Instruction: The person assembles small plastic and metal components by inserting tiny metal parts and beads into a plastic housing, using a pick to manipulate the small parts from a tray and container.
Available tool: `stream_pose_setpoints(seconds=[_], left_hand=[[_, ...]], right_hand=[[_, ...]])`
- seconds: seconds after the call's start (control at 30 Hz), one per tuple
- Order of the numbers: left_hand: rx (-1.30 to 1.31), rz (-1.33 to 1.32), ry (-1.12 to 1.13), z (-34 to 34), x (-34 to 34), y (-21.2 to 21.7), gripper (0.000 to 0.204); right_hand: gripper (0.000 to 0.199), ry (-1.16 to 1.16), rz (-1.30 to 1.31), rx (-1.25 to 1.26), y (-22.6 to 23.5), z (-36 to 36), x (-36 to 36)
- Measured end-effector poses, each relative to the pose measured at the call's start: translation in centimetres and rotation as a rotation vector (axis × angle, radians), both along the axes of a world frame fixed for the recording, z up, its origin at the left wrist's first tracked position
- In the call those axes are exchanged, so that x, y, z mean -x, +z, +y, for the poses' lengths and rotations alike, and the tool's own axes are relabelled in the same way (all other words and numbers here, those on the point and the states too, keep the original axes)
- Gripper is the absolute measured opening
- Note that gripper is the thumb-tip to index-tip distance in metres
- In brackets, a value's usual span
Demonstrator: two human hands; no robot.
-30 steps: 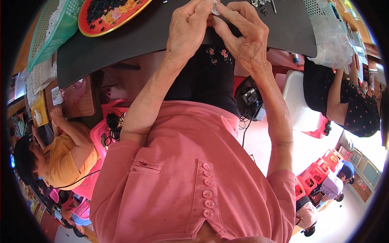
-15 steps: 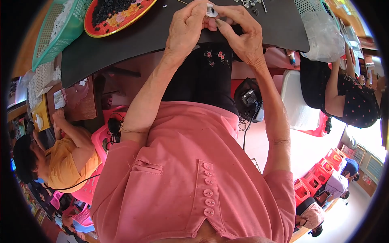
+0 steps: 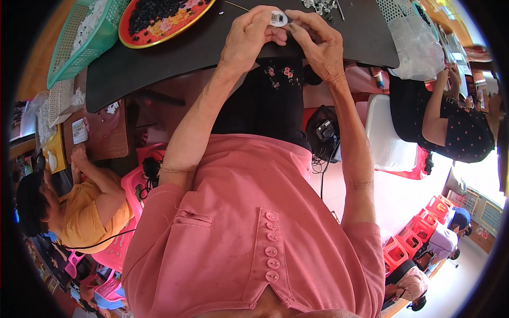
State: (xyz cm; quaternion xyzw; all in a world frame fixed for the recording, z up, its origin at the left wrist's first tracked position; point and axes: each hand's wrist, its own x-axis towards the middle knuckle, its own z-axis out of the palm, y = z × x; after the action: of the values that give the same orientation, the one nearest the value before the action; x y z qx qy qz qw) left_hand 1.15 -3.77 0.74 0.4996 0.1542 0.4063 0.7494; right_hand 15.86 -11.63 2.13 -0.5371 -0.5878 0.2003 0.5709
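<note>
A small white round part (image 3: pixel 278 18) is pinched between the left hand (image 3: pixel 249 34) and right hand (image 3: pixel 318 45), held together over the far edge of the dark bench (image 3: pixel 159 58). Fitting or assembly seems in hand; a fine, steady fingertip adjustment is probably called for next.

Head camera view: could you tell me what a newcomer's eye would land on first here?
Probably the two hands meeting at the top centre, the left hand and right hand pinching a small white part between their fingertips above the dark table. Next, the red round tray of small dark pieces at upper left, beside a green basket. Below, the pink buttoned shirt fills the frame's middle.
</note>
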Motion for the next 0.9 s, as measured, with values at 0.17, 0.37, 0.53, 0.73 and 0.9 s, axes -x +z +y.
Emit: stream_pose_setpoints(seconds=[0.17,0.37,0.53,0.73,0.9], left_hand=[[0.133,-0.116,-0.152,0.9,0.6,-0.1,0.029],[0.421,-0.222,-0.307,1.9,1.3,0.1,0.03],[0.621,-0.379,-0.474,2.6,1.6,0.1,0.033],[0.634,-0.326,-0.349,2.0,2.0,0.6,0.033],[0.491,-0.232,-0.185,1.5,1.7,0.9,0.033]], right_hand=[[0.024,-0.067,0.035,-0.048,0.0,-0.1,0.5],[0.022,-0.125,0.051,0.057,0.4,-0.3,0.8],[0.025,-0.044,0.087,0.02,0.4,-0.4,1.0],[0.027,-0.005,0.054,-0.022,0.7,-0.3,1.2],[0.03,0.04,0.077,0.026,0.8,-0.4,0.9]])
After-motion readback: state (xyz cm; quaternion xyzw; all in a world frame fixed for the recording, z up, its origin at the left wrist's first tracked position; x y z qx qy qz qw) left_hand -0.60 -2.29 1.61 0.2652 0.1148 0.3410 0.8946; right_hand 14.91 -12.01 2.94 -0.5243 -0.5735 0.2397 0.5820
